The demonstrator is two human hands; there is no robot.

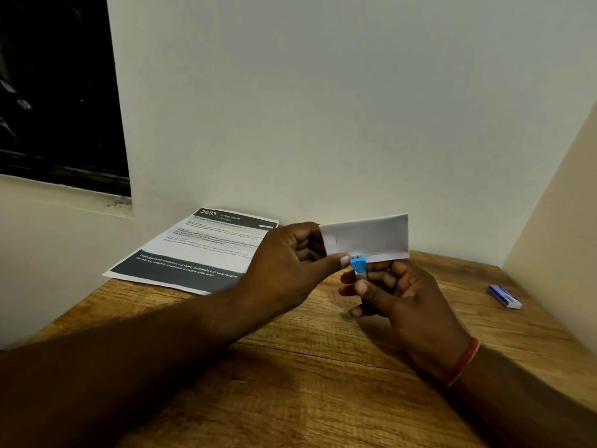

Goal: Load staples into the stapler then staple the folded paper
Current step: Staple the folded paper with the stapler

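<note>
Left hand pinches folded paper by its left end, raised above the counter so its lower edge meets the stapler. Right hand fingers clenched round stapler, likely ready to squeeze. Staple box lies right, well apart.

Wooden desk in corner, pale walls, dark window left.

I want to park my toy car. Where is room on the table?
Bare wood: between right hand and the small box, and in front between left arm and right arm. Crowded: printed sheet back left; middle, where left hand holds paper at the stapler.
</note>
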